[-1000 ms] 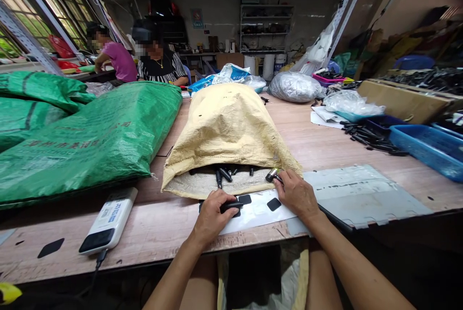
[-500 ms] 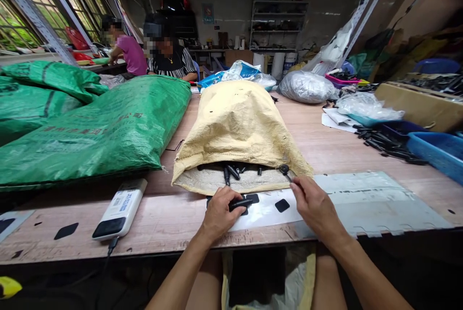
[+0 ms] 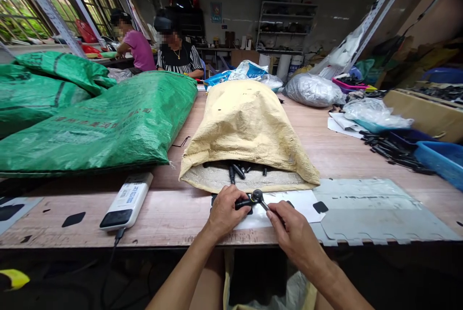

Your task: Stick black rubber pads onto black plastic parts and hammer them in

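Observation:
My left hand [image 3: 224,211] is closed around a black tube-shaped part [image 3: 244,203], which points to the right. In my right hand [image 3: 297,233] is a thin metal-shafted tool with a round black head [image 3: 257,196]. That head is at the free end of the black part; whether it grips it I cannot tell. Just beyond my hands, a yellow woven sack [image 3: 249,117] lies with its mouth toward me. Several similar black parts [image 3: 238,171] show inside its opening. Under my hands lies a white sheet [image 3: 306,201] with dark square patches [image 3: 320,207].
A full green sack [image 3: 119,122] and a white power bank [image 3: 126,201] with a cable are at left. A grey mat [image 3: 379,208], black parts [image 3: 394,151] and a blue bin [image 3: 441,158] are at right. An open sack [image 3: 228,283] is below the table edge. Two people sit beyond.
My right hand has moved left and slightly down, away from the sack's mouth, bringing the tool's round head to the black part. My left hand keeps its hold. The view has shifted slightly.

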Motion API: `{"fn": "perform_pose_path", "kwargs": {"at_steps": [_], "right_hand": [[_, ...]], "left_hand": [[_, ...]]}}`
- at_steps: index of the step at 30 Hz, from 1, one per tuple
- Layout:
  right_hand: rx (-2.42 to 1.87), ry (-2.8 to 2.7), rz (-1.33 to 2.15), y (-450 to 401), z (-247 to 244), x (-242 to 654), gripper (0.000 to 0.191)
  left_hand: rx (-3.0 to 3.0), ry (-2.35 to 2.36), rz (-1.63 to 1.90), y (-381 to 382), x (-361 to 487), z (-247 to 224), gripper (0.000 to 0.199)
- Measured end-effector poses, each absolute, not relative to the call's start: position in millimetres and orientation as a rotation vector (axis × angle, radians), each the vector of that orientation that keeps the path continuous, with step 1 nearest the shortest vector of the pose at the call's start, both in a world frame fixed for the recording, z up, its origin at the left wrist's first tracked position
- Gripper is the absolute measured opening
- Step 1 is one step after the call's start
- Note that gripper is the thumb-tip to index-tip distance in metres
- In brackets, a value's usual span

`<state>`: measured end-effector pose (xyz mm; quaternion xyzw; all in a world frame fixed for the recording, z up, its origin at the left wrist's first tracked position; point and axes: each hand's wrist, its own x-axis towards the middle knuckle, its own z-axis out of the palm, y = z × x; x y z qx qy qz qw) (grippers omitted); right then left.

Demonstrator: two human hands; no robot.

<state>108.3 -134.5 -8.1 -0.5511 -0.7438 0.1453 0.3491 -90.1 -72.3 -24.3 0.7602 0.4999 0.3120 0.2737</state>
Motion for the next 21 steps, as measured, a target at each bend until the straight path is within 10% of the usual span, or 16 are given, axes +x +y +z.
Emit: {"fn": "perform_pose_path", "kwargs": {"at_steps": [11,21], "right_hand": [[-1.506,-1.951,0.437,-131.2,-0.9,98.6,0.021],[-1.940,-1.933,-0.229,-80.9,-21.8,181.9,0.016]], "left_hand": [[2.062,1.327,0.847,-72.2,-91.0,-26.4,0.010],[1.945,1.203,0.876,-70.2,-99.6,-24.0,0.015]]}}
